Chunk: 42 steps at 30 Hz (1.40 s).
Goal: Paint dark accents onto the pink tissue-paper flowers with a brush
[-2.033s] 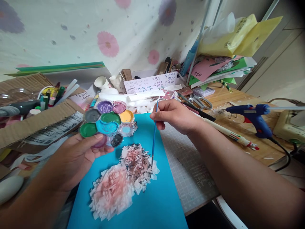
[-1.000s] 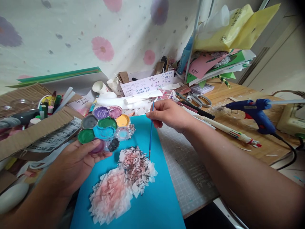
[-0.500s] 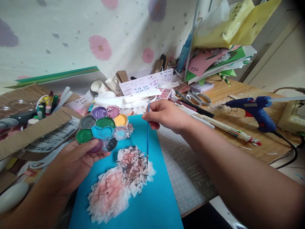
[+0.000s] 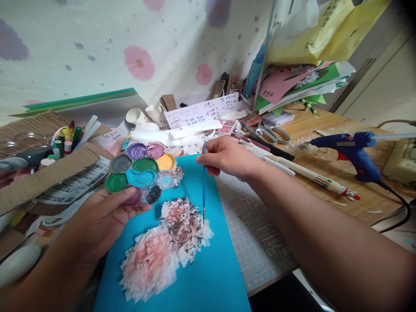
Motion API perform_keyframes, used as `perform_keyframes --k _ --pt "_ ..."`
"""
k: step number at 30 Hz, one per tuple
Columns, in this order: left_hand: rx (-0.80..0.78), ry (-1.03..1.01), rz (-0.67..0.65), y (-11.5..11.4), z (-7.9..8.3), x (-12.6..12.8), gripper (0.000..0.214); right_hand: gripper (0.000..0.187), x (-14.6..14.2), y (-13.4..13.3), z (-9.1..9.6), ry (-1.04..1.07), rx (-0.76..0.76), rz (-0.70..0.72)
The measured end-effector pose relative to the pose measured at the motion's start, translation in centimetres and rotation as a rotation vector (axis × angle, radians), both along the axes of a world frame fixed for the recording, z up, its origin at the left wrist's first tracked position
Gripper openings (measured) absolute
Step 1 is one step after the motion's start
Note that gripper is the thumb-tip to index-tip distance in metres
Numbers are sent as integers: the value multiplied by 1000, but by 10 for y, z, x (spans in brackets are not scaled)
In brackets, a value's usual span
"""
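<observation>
My left hand (image 4: pixel 113 208) grips a round paint palette (image 4: pixel 143 173) by its near edge, thumb on top. Its wells hold purple, pink, grey, green, yellow, blue and black paint. Pinched upright in my right hand (image 4: pixel 221 158) is a thin blue paintbrush (image 4: pixel 204 186), its tip at the right edge of a ruffled paper flower (image 4: pixel 182 225) with dark-edged pink and white petals. Against that flower lies a larger pale pink and white paper flower (image 4: pixel 149 264). Both sit on a blue sheet (image 4: pixel 208 277). A small part of another dark-edged flower (image 4: pixel 178 175) shows behind the palette.
A grey cutting mat (image 4: pixel 260 242) lies under the sheet's right side. Farther right are scissors (image 4: pixel 271 133) and a blue glue gun (image 4: pixel 351 149) with its cord. A cardboard box (image 4: pixel 42 182) of markers stands left. Paper cups (image 4: pixel 136 117) and a handwritten card (image 4: pixel 201 112) are at the back.
The whole view has shifted slightly, moving most things a little to the right. The brush tip stays at the flower's right edge, and both hands keep their hold.
</observation>
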<state>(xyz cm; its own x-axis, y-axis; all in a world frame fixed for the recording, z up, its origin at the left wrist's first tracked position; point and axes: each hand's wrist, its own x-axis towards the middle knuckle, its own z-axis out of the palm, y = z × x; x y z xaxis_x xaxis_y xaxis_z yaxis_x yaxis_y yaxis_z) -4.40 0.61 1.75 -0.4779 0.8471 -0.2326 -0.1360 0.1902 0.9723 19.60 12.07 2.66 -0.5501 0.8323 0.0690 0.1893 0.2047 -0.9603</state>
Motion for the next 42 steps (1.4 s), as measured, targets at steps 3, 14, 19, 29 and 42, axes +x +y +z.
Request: perform_keyframes --k 3,14,19,29,42 --pt "-9 4 -2 0 0 -1 28 35 1 2 0 2 6 -51" --pt "-5 20 -9 1 -4 -4 32 35 1 2 -1 -11 7 -57" --pt "-7 16 -22 1 -3 -3 30 31 -2 2 -4 31 0 -49" --pt "20 -33 -125 -8 0 3 24 26 5 -5 0 584 183 -450" --pt "44 -93 -191 -12 -4 4 14 8 -3 -33 -18 484 226 -112"
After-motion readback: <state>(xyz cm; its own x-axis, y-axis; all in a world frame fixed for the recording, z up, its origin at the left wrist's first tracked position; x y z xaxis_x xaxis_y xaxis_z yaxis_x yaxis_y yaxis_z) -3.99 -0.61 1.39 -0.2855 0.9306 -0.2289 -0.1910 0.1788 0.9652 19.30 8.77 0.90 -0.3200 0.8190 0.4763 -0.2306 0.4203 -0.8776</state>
